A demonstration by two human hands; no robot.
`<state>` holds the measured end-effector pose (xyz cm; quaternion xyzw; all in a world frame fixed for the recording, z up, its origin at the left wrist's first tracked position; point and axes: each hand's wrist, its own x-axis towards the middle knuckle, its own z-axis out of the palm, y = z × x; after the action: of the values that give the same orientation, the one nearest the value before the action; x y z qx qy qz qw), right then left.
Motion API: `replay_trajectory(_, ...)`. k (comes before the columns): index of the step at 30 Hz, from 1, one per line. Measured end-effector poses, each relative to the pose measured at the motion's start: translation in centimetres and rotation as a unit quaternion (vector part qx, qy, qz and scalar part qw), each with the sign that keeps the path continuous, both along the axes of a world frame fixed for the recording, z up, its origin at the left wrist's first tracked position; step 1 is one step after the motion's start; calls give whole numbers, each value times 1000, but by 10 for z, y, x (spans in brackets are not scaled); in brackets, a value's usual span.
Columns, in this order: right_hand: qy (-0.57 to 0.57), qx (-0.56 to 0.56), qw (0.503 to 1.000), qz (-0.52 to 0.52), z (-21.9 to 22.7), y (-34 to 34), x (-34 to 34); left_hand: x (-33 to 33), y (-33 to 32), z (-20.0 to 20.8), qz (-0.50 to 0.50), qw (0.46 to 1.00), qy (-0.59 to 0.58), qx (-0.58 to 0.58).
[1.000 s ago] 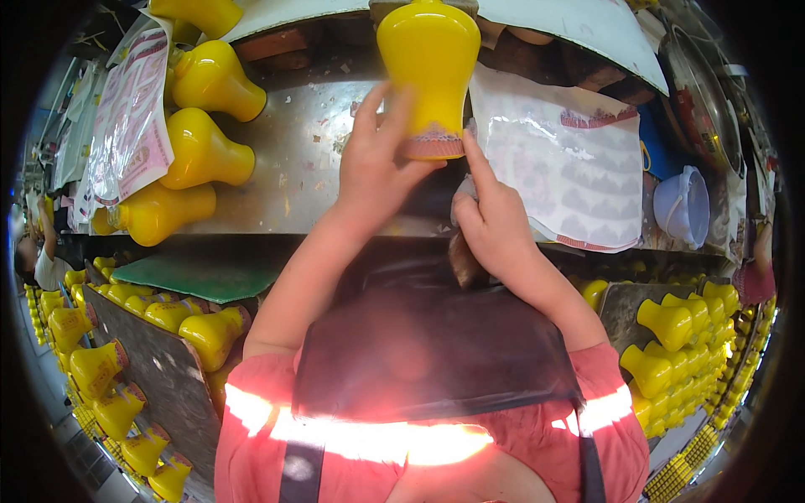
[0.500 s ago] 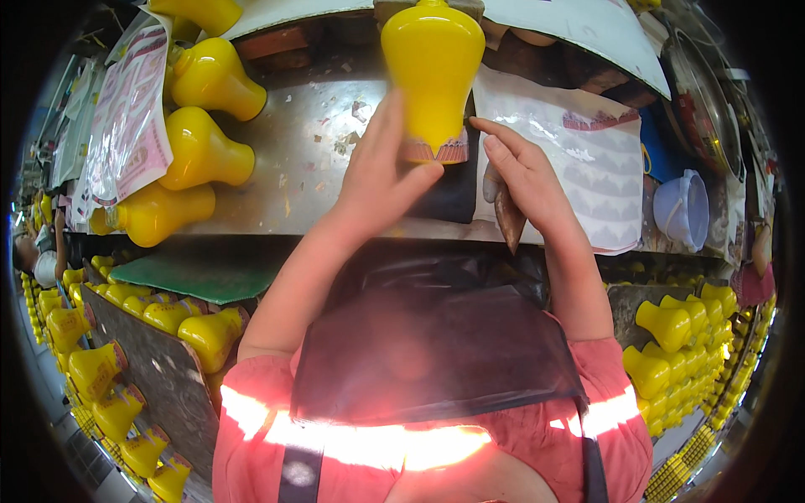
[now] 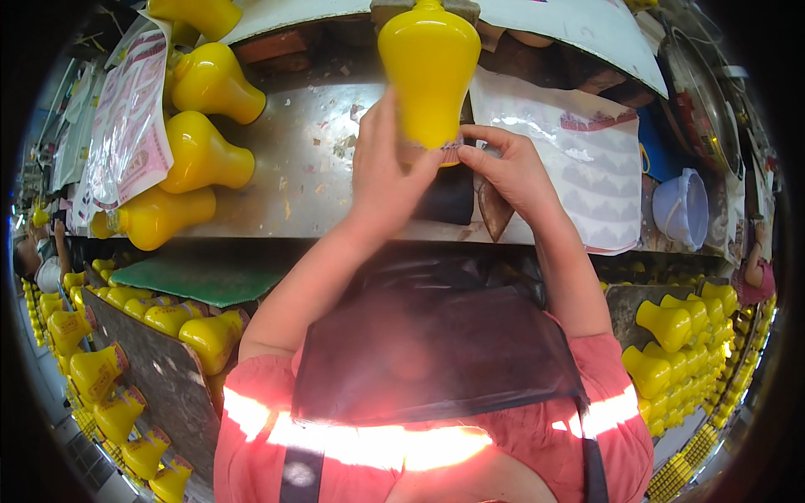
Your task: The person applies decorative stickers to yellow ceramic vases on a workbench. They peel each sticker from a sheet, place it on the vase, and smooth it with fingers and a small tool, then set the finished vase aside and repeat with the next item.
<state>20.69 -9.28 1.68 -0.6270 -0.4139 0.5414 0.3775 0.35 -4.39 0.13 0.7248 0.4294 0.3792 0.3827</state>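
A glossy yellow vase-shaped bottle (image 3: 429,71) lies on its side in front of me, its base toward me. A patterned decal band (image 3: 451,152) wraps round the base end. My left hand (image 3: 381,163) is closed along the bottle's left side, thumb at the base. At the base's right edge, the thumb and forefinger of my right hand (image 3: 513,172) press on the band. A flat, pointed brown scraper (image 3: 493,210) is tucked under the right palm, its grip partly hidden by the fingers. Beneath the base lies a dark pad (image 3: 444,201).
A decal sheet (image 3: 595,180) lies to the right, near a pale blue bucket (image 3: 681,210). Several yellow bottles (image 3: 205,151) line the left side beside a pink printed sheet (image 3: 130,126). More bottles (image 3: 667,323) stand in rows at lower right. A green board (image 3: 201,275) sits at lower left.
My right hand has moved left and its thumb and forefinger have come onto the band at the base. The left hand and the bottle have barely shifted.
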Motion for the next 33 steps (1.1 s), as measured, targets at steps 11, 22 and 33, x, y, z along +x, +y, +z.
replay_trajectory(11,-154,23,987,26,40,-1,-17,-5,8,5,-22,972,95,212)
replay_trajectory(22,-141,56,988,20,17,-1,-21,-9,5,-8,-46,997,-51,19)
replay_trajectory(33,-71,25,997,-20,18,3,-23,-12,3,-3,-65,996,-26,53)
